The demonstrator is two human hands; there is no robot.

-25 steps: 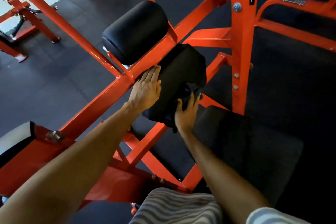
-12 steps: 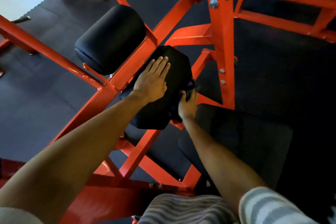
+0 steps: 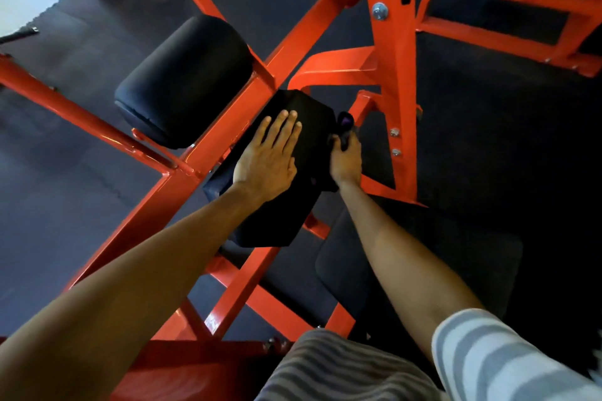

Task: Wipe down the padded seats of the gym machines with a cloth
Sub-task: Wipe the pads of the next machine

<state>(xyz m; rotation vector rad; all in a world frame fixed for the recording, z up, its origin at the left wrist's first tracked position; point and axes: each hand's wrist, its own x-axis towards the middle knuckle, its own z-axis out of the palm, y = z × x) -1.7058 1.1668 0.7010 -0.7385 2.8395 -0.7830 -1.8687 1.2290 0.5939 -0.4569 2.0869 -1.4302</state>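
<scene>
Head view: one wide look down at both hands on an orange machine.
Cloth (image 3: 344,123): a dark bundle with a purple patch, just right of centre frame, at the upper right edge of the pad. Most of it blends into the black padding, so its full extent is hard to tell.
Right hand (image 3: 347,161): fingers curled round the cloth, the grip closed on it and pressing it to the pad's right side.
Pad (image 3: 277,225): black and rectangular, at centre frame. Its long axis runs from lower centre upward, leaning right.
Key relation: the pad's top face lies left of the cloth grip, its right side directly under it. A stroke along the long axis, down toward the bottom of the frame, looks like the natural next pass, and the right hand is the nearer one.
Left hand (image 3: 267,163): flat on the pad's top, fingers straight, holding nothing, probably steadying it. It covers surface the cloth would need to reach.
Surroundings: roller pad (image 3: 182,81) upper left, seat (image 3: 433,257) lower right, frame (image 3: 387,81) crossing between them.
</scene>
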